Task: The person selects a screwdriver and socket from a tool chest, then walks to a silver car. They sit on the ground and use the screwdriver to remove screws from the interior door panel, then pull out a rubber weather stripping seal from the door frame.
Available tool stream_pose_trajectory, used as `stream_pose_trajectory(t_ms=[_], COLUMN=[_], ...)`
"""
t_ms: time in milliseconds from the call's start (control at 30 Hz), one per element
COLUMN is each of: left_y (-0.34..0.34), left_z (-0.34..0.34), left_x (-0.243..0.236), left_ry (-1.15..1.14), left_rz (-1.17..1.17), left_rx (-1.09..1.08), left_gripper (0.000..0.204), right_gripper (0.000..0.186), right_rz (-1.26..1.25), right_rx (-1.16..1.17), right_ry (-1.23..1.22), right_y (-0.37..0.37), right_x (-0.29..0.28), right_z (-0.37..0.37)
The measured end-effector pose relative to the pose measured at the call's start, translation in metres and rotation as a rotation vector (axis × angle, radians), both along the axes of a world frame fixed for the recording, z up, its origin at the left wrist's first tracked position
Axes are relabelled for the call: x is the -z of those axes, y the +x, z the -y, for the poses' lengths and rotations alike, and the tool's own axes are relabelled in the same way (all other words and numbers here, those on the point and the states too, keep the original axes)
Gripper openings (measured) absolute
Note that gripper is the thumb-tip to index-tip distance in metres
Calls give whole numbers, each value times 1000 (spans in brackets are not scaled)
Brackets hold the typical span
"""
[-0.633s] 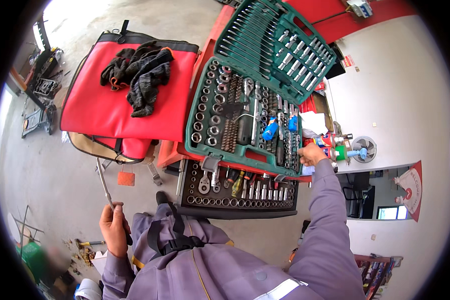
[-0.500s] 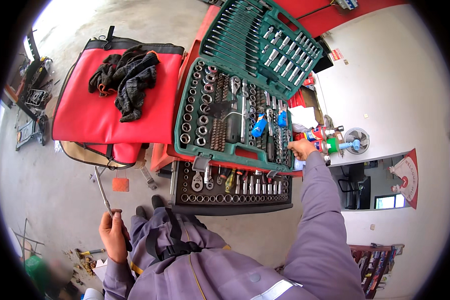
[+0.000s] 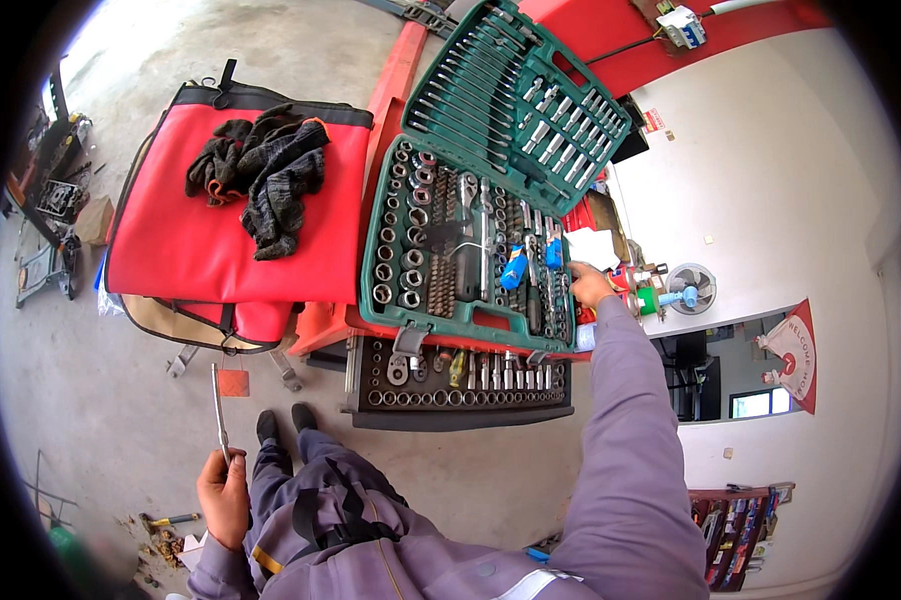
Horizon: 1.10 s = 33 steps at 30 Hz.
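My left hand (image 3: 225,492) is closed around the lower end of a slim, slightly bent metal rod tool (image 3: 220,408), which points away from me, nearly upright. At the right edge of an open green socket set case (image 3: 461,312), my right hand (image 3: 591,285) has its fingers pressed together by the small sockets. What those fingers grip, if anything, is hidden. Inside the case lie rows of chrome sockets (image 3: 412,258), a ratchet (image 3: 468,188) and blue-wrapped items (image 3: 514,268). Bits and long sockets (image 3: 563,130) fill its raised lid.
Below the case, an open drawer (image 3: 461,422) holds sockets and ratchets. Dark work gloves (image 3: 276,190) rest on a red cover (image 3: 161,235) to the left. Spray cans (image 3: 621,277) and a fan (image 3: 693,288) appear at the right. A hammer (image 3: 171,520) lies on the floor.
My right hand has shifted slightly farther along the case's right edge. The rod in my left hand now stands more upright, and the whole view has shifted a little.
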State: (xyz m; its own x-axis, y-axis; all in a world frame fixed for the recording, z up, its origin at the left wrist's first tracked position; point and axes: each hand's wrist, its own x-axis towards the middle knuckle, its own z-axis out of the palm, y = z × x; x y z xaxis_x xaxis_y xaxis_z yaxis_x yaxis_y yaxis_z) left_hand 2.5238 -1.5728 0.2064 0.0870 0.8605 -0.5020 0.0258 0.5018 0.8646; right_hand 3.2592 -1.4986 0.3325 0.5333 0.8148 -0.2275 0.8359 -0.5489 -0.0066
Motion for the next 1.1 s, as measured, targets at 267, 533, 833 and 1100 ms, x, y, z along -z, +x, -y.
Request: stream_pose_trajectory(t_ms=[267, 533, 833, 1100], left_y=[1, 22, 11, 33], left_z=[-3, -6, 9, -9], left_x=[-1, -21, -12, -30], left_ry=[27, 53, 46, 105], left_rz=[-73, -102, -97, -26], left_rx=[-2, 69, -9, 86], left_gripper=[11, 11, 10, 9], right_gripper=[53, 35, 38, 54], right_rz=[124, 233, 118, 129], right_rx=[-214, -260, -234, -198], right_ry=[-73, -139, -277, -110], right_y=[-25, -34, -25, -27], right_x=[-6, -13, -25, -8], right_z=[9, -15, -31, 12])
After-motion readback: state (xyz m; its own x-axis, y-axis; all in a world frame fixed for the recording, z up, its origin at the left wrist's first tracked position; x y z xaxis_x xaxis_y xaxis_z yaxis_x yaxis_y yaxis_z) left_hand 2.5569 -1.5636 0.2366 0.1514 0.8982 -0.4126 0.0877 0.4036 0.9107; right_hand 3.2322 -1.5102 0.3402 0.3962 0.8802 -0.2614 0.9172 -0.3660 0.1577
